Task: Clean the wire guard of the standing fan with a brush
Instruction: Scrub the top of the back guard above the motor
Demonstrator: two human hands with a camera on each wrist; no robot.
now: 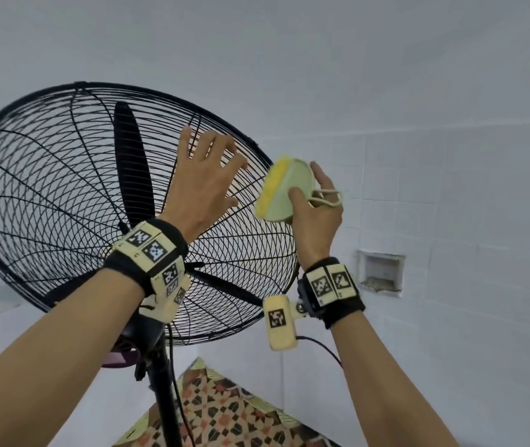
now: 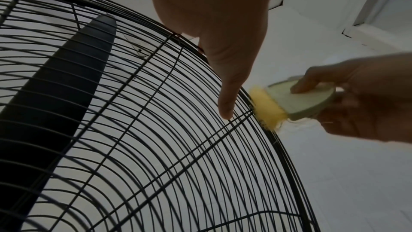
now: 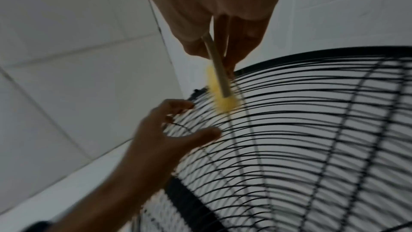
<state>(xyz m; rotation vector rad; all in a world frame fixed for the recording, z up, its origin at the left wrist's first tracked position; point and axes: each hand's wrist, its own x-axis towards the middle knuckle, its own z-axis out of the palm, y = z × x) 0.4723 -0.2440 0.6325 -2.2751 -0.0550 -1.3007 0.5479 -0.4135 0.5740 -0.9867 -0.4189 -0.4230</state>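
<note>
Our right hand (image 1: pixel 316 209) pinches the green-backed, yellow-bristled brush (image 1: pixel 281 190) at the black wire guard (image 1: pixel 63 175) rim beside our spread left hand (image 1: pixel 204 188); most wires likely remain unbrushed.

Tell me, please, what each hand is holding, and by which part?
The right hand grips the brush by its green back. The left hand holds nothing, fingers spread.

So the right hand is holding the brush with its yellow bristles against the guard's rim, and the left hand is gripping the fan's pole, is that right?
Not quite: the left hand is not on the pole. It is spread open against the wire guard near the top rim, as the head view shows. The rest holds: the right hand holds the brush, yellow bristles at the rim.
</note>
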